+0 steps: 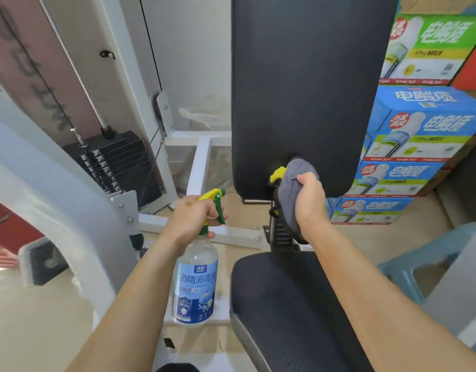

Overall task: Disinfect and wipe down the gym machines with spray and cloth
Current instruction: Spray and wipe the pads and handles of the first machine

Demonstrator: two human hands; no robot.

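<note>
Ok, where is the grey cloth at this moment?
Head view, right of centre: the right hand grips the grey cloth at the lower edge of the black back pad, above the seat pad, right of the spray bottle.

The back pad (306, 89) and seat pad (290, 304) are black, matt, with a fine ribbed texture. The spray bottle (196, 288) is clear glossy plastic with a paper-like blue label. The cloth (290, 194) is grey soft fabric. The frame (202, 162) is smooth white painted metal. The boxes (419, 130) are printed cardboard.
</note>
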